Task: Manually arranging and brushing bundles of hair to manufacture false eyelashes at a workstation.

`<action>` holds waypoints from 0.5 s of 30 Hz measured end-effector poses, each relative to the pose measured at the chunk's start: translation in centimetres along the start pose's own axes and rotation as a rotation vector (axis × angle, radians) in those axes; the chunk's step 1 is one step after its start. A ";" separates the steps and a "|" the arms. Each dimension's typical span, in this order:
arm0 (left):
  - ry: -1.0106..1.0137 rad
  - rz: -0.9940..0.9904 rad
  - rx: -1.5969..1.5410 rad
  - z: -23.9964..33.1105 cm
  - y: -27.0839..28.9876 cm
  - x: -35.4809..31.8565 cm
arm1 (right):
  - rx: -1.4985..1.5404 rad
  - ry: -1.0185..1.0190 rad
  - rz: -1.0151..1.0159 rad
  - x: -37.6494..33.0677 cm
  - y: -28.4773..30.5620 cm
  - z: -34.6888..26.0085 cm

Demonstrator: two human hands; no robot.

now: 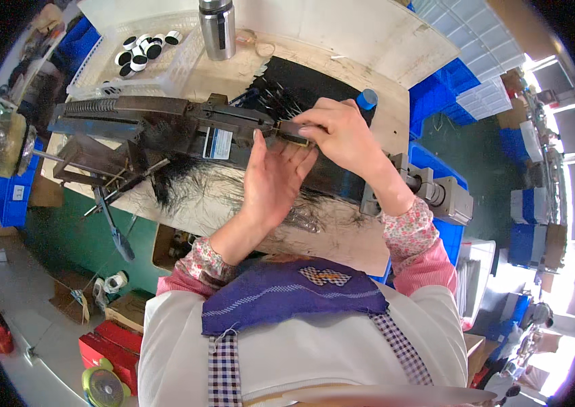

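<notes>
A pale bench (342,241) is filling the space in front of the worker, and along it a dark metal machine (158,125) is stretching from the left toward the middle. Behind it a clear crate (182,76) is sitting at the left, and a black mat (328,85) is lying to the right.

The left hand (274,176) is turning its palm up below the machine's right end, fingers extended and loose, clenching nothing; I can't tell whether the fingertips are touching anything. The right hand (345,132) is reaching in from the other side, its thumb and forefinger grasping the outer end of a short dark bar (289,130). A steel flask (217,34) is standing upright beside the crate.

The bar is lying at the machine's right end, just above the left fingers. To my eye it is looking stiff and hard, light enough for a pinch, perhaps a little slick; I'd be holding it by its long sides near the outer end.

A pale label (218,144) is showing on the machine, a blue cap (367,99) is sitting by the mat's edge, and black-and-white discs (139,62) are heaping in the crate. Finest of all, black bristles (162,188) are scattering over the bench, seeming springy and nearly weightless.
</notes>
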State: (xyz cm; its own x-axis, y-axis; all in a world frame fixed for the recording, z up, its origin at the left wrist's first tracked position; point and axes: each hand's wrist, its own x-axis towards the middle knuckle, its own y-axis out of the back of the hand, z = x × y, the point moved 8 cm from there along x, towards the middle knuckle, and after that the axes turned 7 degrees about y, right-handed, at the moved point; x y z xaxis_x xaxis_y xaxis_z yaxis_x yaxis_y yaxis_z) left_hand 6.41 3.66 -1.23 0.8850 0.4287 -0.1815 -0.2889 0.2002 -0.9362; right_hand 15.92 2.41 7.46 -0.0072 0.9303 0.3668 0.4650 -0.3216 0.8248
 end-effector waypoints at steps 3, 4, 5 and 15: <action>0.009 -0.017 0.006 0.1 -0.1 0.0 | -0.071 0.014 -0.005 0.1 0.1 -0.5; 0.020 -0.025 -0.010 0.2 -0.2 0.0 | -0.095 0.014 -0.004 -0.2 0.3 -0.7; 0.015 -0.025 -0.004 0.2 0.0 0.1 | -0.119 0.015 -0.002 -0.3 0.4 -0.8; 0.035 -0.020 0.020 -0.1 -0.1 0.4 | -0.218 0.073 0.050 -0.6 0.5 -1.0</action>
State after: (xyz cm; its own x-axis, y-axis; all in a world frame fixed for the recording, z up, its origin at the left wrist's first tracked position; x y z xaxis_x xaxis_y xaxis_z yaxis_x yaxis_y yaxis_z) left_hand 6.88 3.69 -1.22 0.9029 0.3933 -0.1732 -0.2776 0.2262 -0.9337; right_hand 15.26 1.53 8.14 -0.0567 0.8993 0.4336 0.2638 -0.4053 0.8753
